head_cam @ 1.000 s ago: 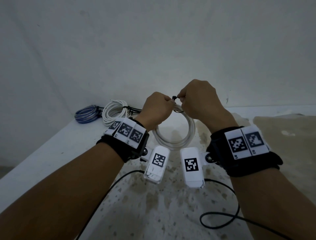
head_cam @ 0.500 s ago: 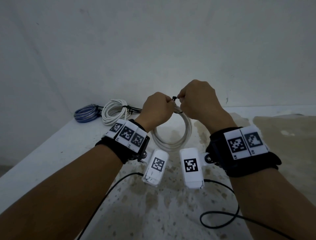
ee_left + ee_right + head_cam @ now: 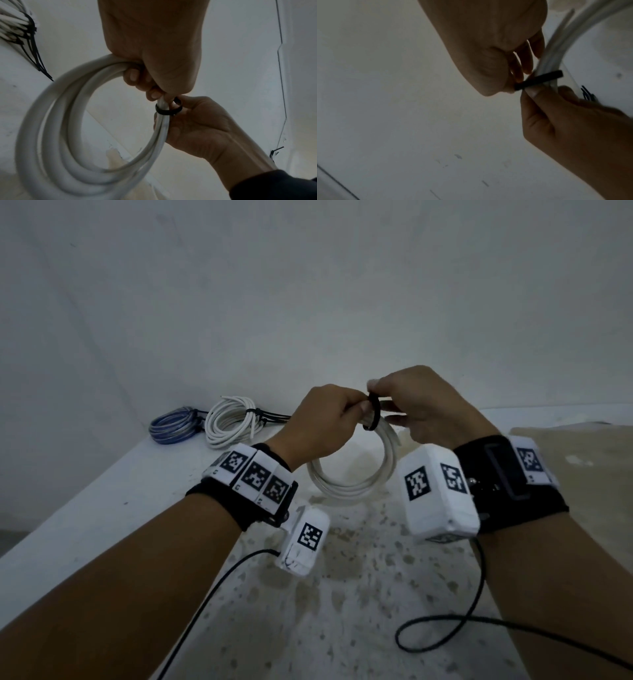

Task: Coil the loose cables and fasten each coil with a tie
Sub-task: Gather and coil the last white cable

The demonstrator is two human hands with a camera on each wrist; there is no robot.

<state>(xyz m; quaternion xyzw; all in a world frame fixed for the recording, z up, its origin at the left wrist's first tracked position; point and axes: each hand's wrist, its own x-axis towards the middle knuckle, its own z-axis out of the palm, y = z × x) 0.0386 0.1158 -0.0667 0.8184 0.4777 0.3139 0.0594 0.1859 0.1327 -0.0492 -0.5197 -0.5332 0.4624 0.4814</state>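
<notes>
At the centre of the head view, above the pale speckled worktop (image 3: 102,508), the left hand (image 3: 318,422) was clenched around the top of the white round-sheathed cable coil (image 3: 349,484), while the right hand (image 3: 428,409) pinched the black plastic tie (image 3: 373,412) looped loosely around the strands. The step looked like fastening. The next move probably called for drawing the tie tight without letting the turns splay.

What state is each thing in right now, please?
White cable: coiled, held above the table.
Black tie: looped round the coil, still slack.
Left hand: grips the coil.
Right hand: pinches the tie.
Far white coil: tied, on the table.
Blue coil: coiled, on the table.
</notes>
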